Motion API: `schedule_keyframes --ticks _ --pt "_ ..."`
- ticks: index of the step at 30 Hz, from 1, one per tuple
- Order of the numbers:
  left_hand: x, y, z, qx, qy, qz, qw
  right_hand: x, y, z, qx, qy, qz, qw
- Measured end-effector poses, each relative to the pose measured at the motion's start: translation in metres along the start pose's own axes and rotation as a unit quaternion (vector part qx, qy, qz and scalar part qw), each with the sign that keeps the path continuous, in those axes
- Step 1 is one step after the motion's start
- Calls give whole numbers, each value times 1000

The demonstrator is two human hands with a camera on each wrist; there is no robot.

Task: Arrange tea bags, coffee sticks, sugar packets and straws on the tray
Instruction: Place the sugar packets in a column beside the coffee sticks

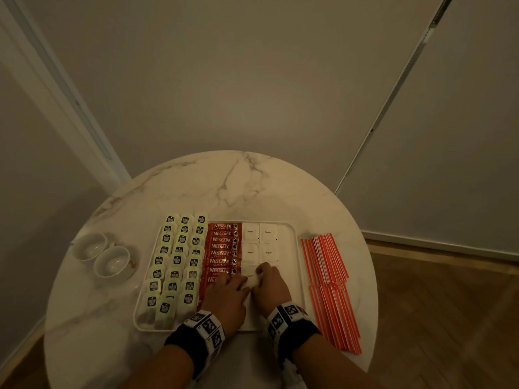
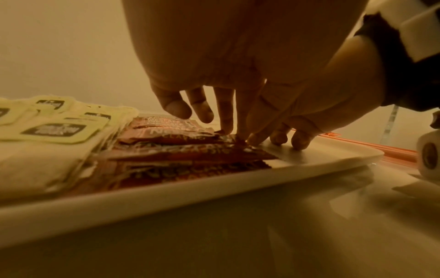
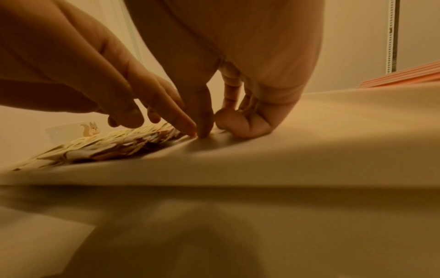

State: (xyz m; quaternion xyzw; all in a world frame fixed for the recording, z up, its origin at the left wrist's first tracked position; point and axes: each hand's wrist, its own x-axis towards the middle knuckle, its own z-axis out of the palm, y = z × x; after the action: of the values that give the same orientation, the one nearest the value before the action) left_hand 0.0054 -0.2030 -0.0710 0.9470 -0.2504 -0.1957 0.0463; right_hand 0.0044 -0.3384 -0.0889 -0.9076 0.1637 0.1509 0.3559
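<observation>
A white tray (image 1: pixel 298 248) holds three columns of pale green tea bags (image 1: pixel 177 262), a column of red coffee sticks (image 1: pixel 222 247) and white sugar packets (image 1: pixel 259 242). Both hands are at the near end of the sugar rows. My left hand (image 1: pixel 236 283) reaches in with straight fingers (image 2: pixel 226 122) whose tips touch the coffee sticks (image 2: pixel 178 150) and a sugar packet (image 1: pixel 252 279) lying between the hands. My right hand (image 1: pixel 266 273) has curled fingers on that packet's other end, thumb (image 3: pixel 204 120) pressed down on the tray (image 3: pixel 309 150). Red straws (image 1: pixel 328 282) lie off the tray.
The tray sits on a round marble table (image 1: pixel 224 186) in a room corner. Two white cups (image 1: pixel 112 262) stand left of the tray. The straws lie in a fan between the tray and the table's right edge. A strip of bare tray runs right of the sugar packets.
</observation>
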Motion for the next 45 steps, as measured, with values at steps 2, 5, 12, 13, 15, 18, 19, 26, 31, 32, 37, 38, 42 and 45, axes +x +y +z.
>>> schedule_keyframes --ticks 2,5,12,13,15,18,19,26,31,32,37,38,42,45 --pt "1 0 0 3 -5 0 1000 0 0 1 8 7 3 1000" --pt "3 0 0 5 -11 0 1000 1 0 1 18 14 9 1000" --pt "4 1 0 -22 6 -9 1000 4 0 2 24 20 21 999" --pt "5 1 0 -29 8 -11 999 4 0 2 24 21 22 999" --pt "6 0 1 -38 7 -13 999 4 0 2 24 23 25 999" --pt "7 -1 1 -39 5 -15 999 3 -2 1 21 24 29 999" --pt "7 -2 1 -38 4 -15 999 3 -3 1 20 25 30 999" --pt "4 4 -6 -45 29 4 999 3 -6 -2 18 16 33 999" --pt "-13 17 -11 -98 86 27 991 -1 -1 -10 41 24 28 998" --pt "-18 21 -11 -117 94 26 988 -4 2 -14 48 36 24 998" --pt "-43 45 -3 -165 -40 97 981 -28 21 -38 189 80 12 979" --pt "-45 50 2 -160 -75 121 977 -33 24 -42 230 79 18 970" --pt "-41 93 13 -201 -202 33 958 -50 36 -43 337 84 58 936" --pt "-38 123 16 -179 -212 -70 958 -65 42 -42 342 106 64 931"
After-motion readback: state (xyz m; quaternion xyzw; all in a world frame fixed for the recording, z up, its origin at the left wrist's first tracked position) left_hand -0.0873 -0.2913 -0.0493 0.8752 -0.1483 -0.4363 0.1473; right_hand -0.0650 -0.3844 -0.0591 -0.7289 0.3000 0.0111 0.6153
